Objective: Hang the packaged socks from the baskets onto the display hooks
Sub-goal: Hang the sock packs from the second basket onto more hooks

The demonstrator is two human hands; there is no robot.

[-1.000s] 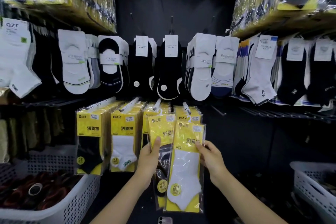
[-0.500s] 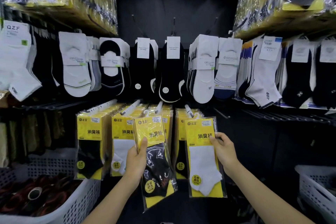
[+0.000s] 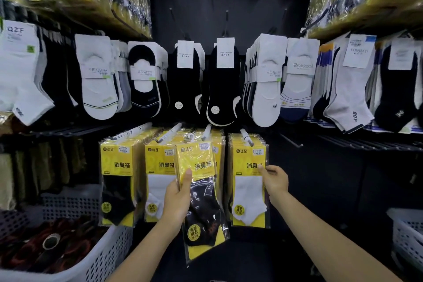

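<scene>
One pack done: white-sock pack point(image 3: 249, 181) now sits on rightmost hook point(image 3: 246, 137), off your mid-air carry; your right hand point(image 3: 273, 178) pinches its 3 o'clock edge. Your left hand point(image 3: 177, 201) grips black-sock pack point(image 3: 201, 190) at 9 o'clock, just under third hook point(image 3: 206, 131), unhung.
</scene>
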